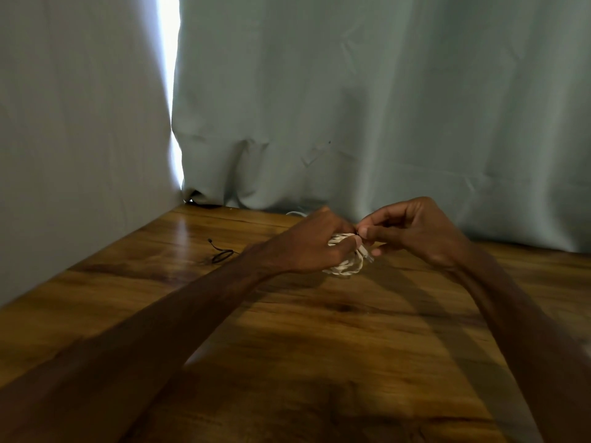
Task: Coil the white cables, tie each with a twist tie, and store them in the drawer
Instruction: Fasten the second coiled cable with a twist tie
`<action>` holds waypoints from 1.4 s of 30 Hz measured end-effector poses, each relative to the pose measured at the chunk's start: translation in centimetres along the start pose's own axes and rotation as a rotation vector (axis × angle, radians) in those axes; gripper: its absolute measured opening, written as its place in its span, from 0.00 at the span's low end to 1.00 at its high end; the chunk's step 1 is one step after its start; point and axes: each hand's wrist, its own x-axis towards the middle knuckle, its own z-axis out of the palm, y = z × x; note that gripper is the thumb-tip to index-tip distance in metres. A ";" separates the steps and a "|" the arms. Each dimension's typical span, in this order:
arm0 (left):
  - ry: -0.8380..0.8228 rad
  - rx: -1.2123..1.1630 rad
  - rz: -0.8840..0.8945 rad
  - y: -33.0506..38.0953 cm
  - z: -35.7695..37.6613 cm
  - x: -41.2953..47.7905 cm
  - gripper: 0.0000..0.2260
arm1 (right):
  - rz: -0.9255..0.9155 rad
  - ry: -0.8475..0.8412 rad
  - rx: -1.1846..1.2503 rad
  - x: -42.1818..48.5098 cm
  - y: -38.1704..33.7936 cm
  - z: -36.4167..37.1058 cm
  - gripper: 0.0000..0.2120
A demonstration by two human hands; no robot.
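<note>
A coiled white cable (347, 266) is held just above the wooden table (287, 346), right of centre at the far side. My left hand (315, 243) grips the coil from the left, fingers wrapped round it. My right hand (412, 233) pinches something thin at the top of the coil with thumb and forefinger; the frame is too blurred to tell what it is. A dark twist tie (221, 254) bent into a loop lies on the table to the left of my left wrist. Part of another white cable (295, 213) shows behind my left hand at the curtain's foot.
A pale grey-green curtain (383, 107) hangs along the table's far edge and left side, with a bright gap (171, 91) at the corner. No drawer is in view.
</note>
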 end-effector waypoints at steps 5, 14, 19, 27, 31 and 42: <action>-0.005 -0.026 -0.004 -0.1 -0.1 0.1 0.13 | 0.035 0.001 0.049 -0.1 0.0 0.0 0.07; -0.023 -0.065 -0.010 -0.2 -0.3 0.1 0.13 | 0.048 0.003 0.008 0.1 0.4 0.5 0.06; -0.044 -0.120 -0.025 -0.3 -0.4 0.1 0.14 | 0.023 -0.014 -0.009 0.2 0.5 0.6 0.04; -0.107 -0.192 -0.093 -0.1 -0.6 0.1 0.14 | -0.019 -0.017 0.018 0.0 0.6 0.3 0.08; -0.139 -0.189 -0.116 0.0 -0.4 -0.1 0.13 | 0.038 -0.043 0.078 -0.2 0.6 0.1 0.12; -0.121 -0.288 -0.194 -0.9 -0.5 -0.5 0.17 | 0.045 -0.070 -0.044 -0.1 0.4 -0.3 0.11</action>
